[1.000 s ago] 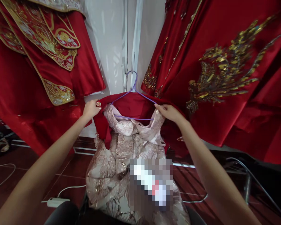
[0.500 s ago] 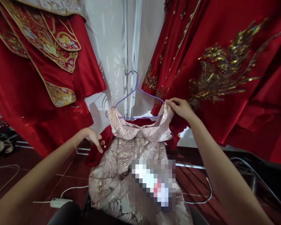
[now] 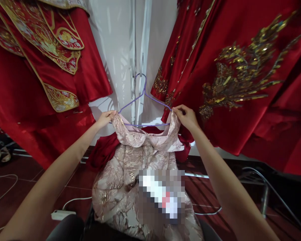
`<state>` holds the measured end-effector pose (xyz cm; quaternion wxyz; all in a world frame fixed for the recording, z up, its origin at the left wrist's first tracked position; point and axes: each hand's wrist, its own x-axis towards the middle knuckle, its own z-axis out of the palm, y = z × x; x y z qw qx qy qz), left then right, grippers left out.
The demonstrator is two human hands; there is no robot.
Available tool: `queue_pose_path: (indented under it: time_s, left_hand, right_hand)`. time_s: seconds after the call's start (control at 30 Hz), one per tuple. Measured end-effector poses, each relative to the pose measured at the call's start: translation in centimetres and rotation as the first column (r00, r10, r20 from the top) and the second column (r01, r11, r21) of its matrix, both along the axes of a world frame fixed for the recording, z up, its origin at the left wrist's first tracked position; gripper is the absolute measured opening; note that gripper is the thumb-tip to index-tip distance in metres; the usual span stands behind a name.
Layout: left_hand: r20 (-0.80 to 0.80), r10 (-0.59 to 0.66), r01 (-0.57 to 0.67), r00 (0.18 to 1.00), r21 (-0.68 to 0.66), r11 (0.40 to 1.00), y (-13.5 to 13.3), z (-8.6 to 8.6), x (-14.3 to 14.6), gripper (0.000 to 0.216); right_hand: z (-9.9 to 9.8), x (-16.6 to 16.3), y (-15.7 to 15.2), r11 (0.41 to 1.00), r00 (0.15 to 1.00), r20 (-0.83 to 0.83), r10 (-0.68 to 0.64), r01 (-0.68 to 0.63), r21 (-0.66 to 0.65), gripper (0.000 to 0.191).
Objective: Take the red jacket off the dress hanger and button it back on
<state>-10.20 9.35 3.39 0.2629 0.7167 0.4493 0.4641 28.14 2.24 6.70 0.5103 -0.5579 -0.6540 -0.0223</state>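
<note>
Left hand [image 3: 106, 118] hopped up from the dark red cloth [image 3: 103, 150], so its fingers and those of the right hand [image 3: 188, 117] each pinch a shoulder strap [image 3: 175, 123] of the pale-pink metallic brocade dress [image 3: 134, 160] on the thin purple hanger [image 3: 144, 91]; I'd keep both sides level.

One head-worn camera looks forward and down at the nearby dress [image 3: 144, 157]

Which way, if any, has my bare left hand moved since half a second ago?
Yes: against the white upright metal pole, your bare left hand has moved up, and now pinches a shoulder of the pale pink, gold-patterned fabric dress.
</note>
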Motion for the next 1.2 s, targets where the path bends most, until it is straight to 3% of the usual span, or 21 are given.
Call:
queue_pose_path:
  time_s: [0.1, 0.2, 0.27, 0.33, 0.4, 0.47, 0.57, 0.63, 0.7, 0.77, 0.87, 0.97, 1.03, 1.13, 1.2]
  left_hand:
    - [-0.067, 0.095, -0.089, 0.993, 0.087, 0.992, 0.1, -0.2, -0.8, 0.046]
    - [-0.245, 0.246, -0.219, 0.938, 0.134, 0.966, -0.1, -1.2, -2.5, 0.041]
    - [-0.371, 0.307, -0.291, 0.876, 0.099, 0.951, -0.7, -2.6, -3.7, 0.041]
    - [-0.435, 0.274, -0.283, 0.858, 0.046, 0.958, -1.5, -4.2, -4.5, 0.04]
    - [-0.456, 0.197, -0.221, 0.868, 0.001, 0.975, -2.3, -5.4, -4.6, 0.038]
    - [-0.477, 0.088, -0.112, 0.875, -0.02, 0.994, -3.0, -5.8, -3.6, 0.036]
    - [-0.515, -0.028, 0.111, 0.857, 0.131, 0.985, -3.9, -4.5, -0.6, 0.035]
    - [-0.526, -0.017, 0.205, 0.85, 0.302, 0.931, -4.4, -3.0, 1.9, 0.033]
    - [-0.553, -0.064, 0.313, 0.831, 0.369, 0.875, -4.7, -1.8, 4.3, 0.031]
    - [-0.603, -0.129, 0.409, 0.787, 0.355, 0.841, -4.9, -1.1, 6.1, 0.029]
    - [-0.667, -0.164, 0.456, 0.727, 0.291, 0.841, -4.9, -1.2, 7.6, 0.027]
    - [-0.67, -0.163, 0.449, 0.724, 0.278, 0.849, -5.2, -1.5, 7.8, 0.028]
    - [-0.646, -0.179, 0.456, 0.742, 0.29, 0.842, -5.6, -1.5, 7.6, 0.029]
    - [-0.613, -0.228, 0.483, 0.756, 0.288, 0.827, -6.2, -1.1, 7.1, 0.03]
    - [-0.595, -0.248, 0.485, 0.764, 0.279, 0.829, -6.5, -0.8, 6.9, 0.03]
  right_hand:
    - [0.3, 0.0, 0.0, 0.996, 0.999, 0.009, -0.048, 0.047, 0.07, 0.03]
    - [-0.2, 1.2, 0.0, 0.977, 0.983, -0.051, -0.176, 0.181, 0.116, 0.031]
    - [-1.1, 2.5, -0.5, 0.96, 0.963, -0.046, -0.264, 0.267, 0.079, 0.03]
    - [-2.6, 3.8, -1.7, 0.953, 0.953, 0.039, -0.3, 0.301, -0.022, 0.028]
    - [-4.2, 4.7, -3.1, 0.953, 0.959, 0.142, -0.245, 0.265, -0.144, 0.027]
    - [-5.5, 4.7, -4.6, 0.956, 0.974, 0.201, -0.1, 0.151, -0.252, 0.027]
    - [-6.1, 3.3, -6.6, 0.94, 0.958, 0.267, 0.106, -0.009, -0.341, 0.027]
    - [-5.5, 1.7, -7.7, 0.945, 0.937, 0.305, 0.167, -0.064, -0.32, 0.026]
    - [-4.3, 0.0, -8.5, 0.955, 0.919, 0.333, 0.21, -0.12, -0.271, 0.025]
    - [-3.0, -1.4, -9.0, 0.955, 0.896, 0.361, 0.26, -0.182, -0.236, 0.025]
    - [-1.5, -2.4, -9.1, 0.958, 0.876, 0.393, 0.279, -0.225, -0.178, 0.025]
    - [-1.2, -1.4, -8.1, 0.987, 0.914, 0.373, 0.156, -0.157, -0.028, 0.022]
    - [-1.7, 0.1, -7.2, 0.995, 0.95, 0.311, -0.004, -0.028, 0.099, 0.022]
    - [-2.9, 2.7, -6.1, 0.947, 0.941, 0.195, -0.276, 0.231, 0.224, 0.025]
    - [-3.7, 4.1, -5.7, 0.909, 0.908, 0.179, -0.379, 0.328, 0.258, 0.026]
